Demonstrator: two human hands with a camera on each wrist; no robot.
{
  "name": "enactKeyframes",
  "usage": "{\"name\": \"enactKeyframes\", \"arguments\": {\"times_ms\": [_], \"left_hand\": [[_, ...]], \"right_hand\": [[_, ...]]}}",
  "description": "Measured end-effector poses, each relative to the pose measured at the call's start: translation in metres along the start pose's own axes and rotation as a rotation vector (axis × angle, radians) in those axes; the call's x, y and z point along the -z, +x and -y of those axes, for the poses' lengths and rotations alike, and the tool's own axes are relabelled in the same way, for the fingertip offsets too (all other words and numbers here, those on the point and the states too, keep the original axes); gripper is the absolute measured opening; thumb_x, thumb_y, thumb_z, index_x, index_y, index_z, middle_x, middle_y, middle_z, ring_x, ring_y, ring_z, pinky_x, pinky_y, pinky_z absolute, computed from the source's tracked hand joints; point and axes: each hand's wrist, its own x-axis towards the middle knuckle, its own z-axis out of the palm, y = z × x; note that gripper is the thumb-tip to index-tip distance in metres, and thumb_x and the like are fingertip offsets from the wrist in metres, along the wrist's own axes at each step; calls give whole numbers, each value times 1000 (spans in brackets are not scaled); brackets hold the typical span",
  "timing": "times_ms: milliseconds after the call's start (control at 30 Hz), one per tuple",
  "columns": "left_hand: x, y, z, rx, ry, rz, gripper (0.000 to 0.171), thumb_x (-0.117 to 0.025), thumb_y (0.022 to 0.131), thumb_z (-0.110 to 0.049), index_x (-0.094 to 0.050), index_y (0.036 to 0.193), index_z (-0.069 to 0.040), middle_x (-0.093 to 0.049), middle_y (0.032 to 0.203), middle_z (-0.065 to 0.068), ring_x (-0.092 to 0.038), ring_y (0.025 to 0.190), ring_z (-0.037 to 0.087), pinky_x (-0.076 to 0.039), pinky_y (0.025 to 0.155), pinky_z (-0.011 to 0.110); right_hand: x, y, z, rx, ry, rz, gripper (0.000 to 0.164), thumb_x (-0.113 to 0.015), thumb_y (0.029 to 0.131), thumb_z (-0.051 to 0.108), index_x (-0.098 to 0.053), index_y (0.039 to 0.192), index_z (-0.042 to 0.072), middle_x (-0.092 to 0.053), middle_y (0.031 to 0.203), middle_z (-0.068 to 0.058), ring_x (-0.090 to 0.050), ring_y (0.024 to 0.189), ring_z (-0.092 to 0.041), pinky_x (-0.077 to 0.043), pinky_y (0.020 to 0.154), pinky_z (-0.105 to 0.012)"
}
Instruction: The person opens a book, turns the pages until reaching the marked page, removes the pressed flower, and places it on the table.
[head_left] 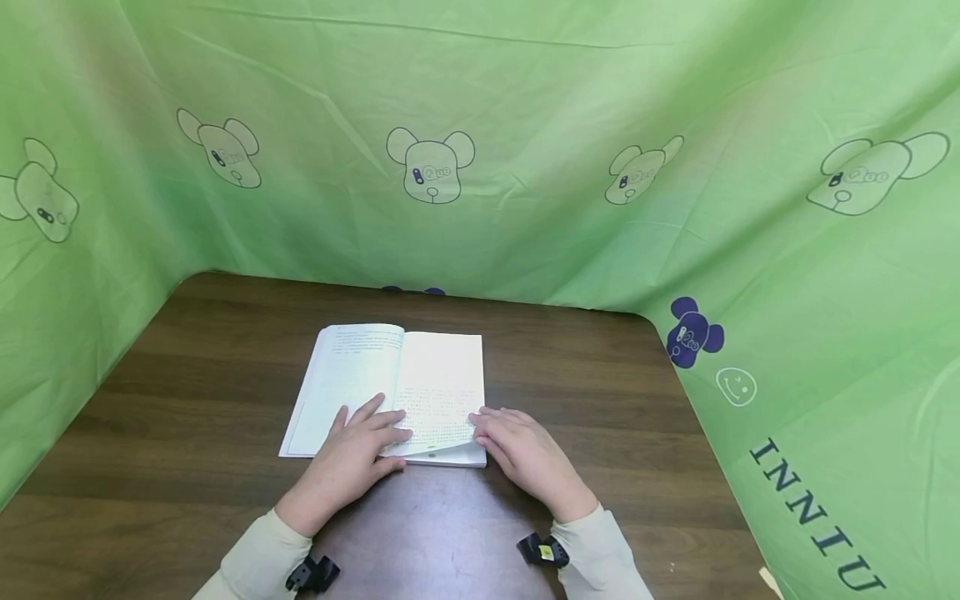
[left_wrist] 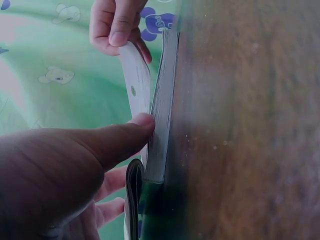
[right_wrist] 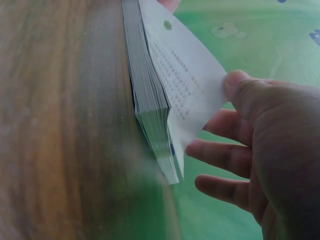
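Observation:
An open book (head_left: 442, 360) lies on the table, with printed text on both facing pages. My left hand (head_left: 351, 460) rests across the middle of the book near its lower end, fingers spread. In the left wrist view the left thumb (left_wrist: 127, 137) lies along the bottom edge of the page block. At the lower right corner my right hand (head_left: 528, 458) pinches a page (right_wrist: 192, 82) between thumb and fingers. That page is lifted and bent away from the thick block of pages (right_wrist: 145, 65) beneath it.
The brown wooden table (head_left: 600, 375) extends around the book. Green cloth (head_left: 525, 100) printed with bear heads hangs at the back and both sides. A small black device (head_left: 313, 575) is strapped to the left wrist, and another black device (head_left: 543, 550) to the right.

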Motion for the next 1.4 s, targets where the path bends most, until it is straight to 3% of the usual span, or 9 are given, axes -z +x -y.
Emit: {"name": "enactKeyframes", "arguments": {"times_ms": [300,533,700,900,1000,1100,1233,1400], "left_hand": [[-4,0,0,24,-4,-2,29,-75,94,-36,-77,121,-24,-63,143,-2,-34,152,31,-21,115,74],[-4,1,0,25,-10,-11,25,-70,98,-33,-77,119,-24,-64,142,-1,-35,151,32,-21,115,75],[-4,1,1,13,-2,-28,21,-69,99,-29,-78,118,-24,-65,141,-1,-37,150,32,-23,113,76],[-5,3,4,25,-1,-74,27,-68,99,-25,-73,124,-17,-65,140,2,-43,147,30,-28,113,72],[-5,5,5,43,-28,-155,45,-68,97,-24,-60,139,-8,-62,142,11,-51,140,32,-37,111,66],[-4,7,7,42,-59,-260,69,-72,94,-21,-40,153,-2,-53,149,18,-51,138,35,-41,111,58],[-3,7,9,15,-59,-364,96,-77,86,-13,-18,161,0,-29,163,23,-32,149,40,-32,117,58],[-1,5,10,11,-9,-398,109,-79,80,-9,-9,163,-3,-5,170,23,-8,156,43,-19,116,71]], "right_hand": [[2,1,0,23,2,-10,7,-61,103,16,-67,105,16,-71,131,-5,-65,126,-24,-48,107,-49],[0,2,-2,32,9,-62,19,-51,109,27,-66,104,16,-72,128,-2,-66,125,-22,-50,105,-49],[0,2,-4,15,-8,-133,13,-65,102,23,-68,110,14,-72,128,-2,-66,124,-21,-51,103,-48],[1,2,-4,-89,0,-190,28,-74,94,21,-70,119,10,-69,133,-2,-65,123,-20,-50,104,-43],[0,2,-3,-100,11,-128,31,-74,95,24,-69,122,11,-68,135,-3,-63,127,-21,-48,107,-45],[-1,1,-3,-83,37,14,36,-72,97,28,-68,128,12,-66,139,-4,-58,134,-23,-43,113,-49],[-2,-2,-1,-75,91,189,45,-71,97,35,-65,136,12,-58,149,-4,-50,143,-23,-34,119,-54],[-2,-4,0,-100,100,244,51,-71,96,40,-64,139,12,-53,154,-2,-45,147,-22,-30,121,-56]]}}
